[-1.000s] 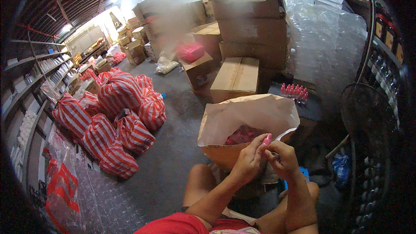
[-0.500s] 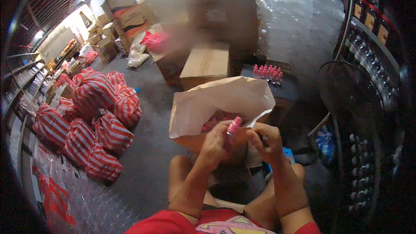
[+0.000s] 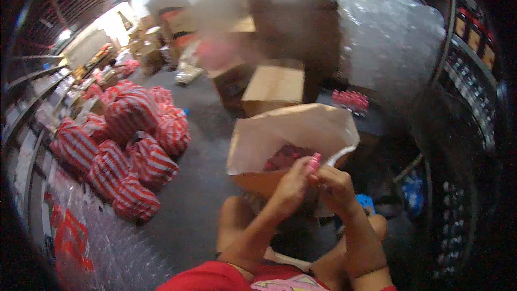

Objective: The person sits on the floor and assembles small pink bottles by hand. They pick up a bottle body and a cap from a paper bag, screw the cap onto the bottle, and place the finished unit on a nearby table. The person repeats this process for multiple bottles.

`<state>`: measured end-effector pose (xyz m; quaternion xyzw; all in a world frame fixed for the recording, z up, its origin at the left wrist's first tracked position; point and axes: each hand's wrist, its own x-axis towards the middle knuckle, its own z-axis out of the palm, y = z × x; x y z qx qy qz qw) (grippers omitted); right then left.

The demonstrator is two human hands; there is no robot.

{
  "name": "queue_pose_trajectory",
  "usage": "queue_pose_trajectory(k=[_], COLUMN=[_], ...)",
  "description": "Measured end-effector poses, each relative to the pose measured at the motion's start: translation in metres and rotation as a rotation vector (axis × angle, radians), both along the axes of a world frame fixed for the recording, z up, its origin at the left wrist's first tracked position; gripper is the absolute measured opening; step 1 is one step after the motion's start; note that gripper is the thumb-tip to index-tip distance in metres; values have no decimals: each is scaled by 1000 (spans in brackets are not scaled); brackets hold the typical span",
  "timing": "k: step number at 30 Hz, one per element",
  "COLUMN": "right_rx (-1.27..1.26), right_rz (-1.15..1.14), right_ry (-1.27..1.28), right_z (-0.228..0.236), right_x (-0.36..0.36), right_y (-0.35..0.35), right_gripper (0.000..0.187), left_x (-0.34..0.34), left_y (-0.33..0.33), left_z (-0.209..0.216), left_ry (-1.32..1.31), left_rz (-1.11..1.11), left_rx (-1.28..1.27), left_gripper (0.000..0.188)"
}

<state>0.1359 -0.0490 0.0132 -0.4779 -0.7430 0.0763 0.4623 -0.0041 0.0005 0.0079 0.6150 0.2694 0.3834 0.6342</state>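
Observation:
My left hand (image 3: pixel 293 187) is closed round a small bottle with a pink cap (image 3: pixel 314 161), held upright at a slight tilt. Right beside it, my right hand (image 3: pixel 336 189) has its fingers curled in against the bottle's lower part; whether they pinch anything else is hidden. Both hands are over the near edge of an open brown paper bag (image 3: pixel 296 123) with a pale inside. Down in the bag lie pink and dark items (image 3: pixel 285 156), too blurred to tell apart.
Several pink-capped bottles (image 3: pixel 350 101) stand together beyond the bag. A closed cardboard box (image 3: pixel 274 83) is behind it, with a larger carton (image 3: pixel 293 21) farther back. Red-and-white striped sacks (image 3: pixel 134 110) are piled at left. Shelves of bottles (image 3: pixel 468 78) line the right.
My right hand has come in to the left hand and now meets the bottle. The whole view has shifted, so the surroundings sit farther right and a little lower.

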Motion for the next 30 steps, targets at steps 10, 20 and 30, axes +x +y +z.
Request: queue_pose_trajectory(k=[10, 20, 30], right_rx=[-208, -236, -79], right_rz=[206, 471, 188], right_ry=[735, 1427, 1433], right_z=[7, 11, -5], right_x=[-2, -6, 22], right_y=[-23, -22, 10], right_gripper=[26, 22, 25], left_x=[-17, -6, 3], left_y=[-20, -20, -28], left_z=[27, 21, 34], left_ry=[-319, -484, -406], left_rz=[-403, -485, -395], left_rx=[-406, -591, -682], left_gripper=[48, 46, 49])
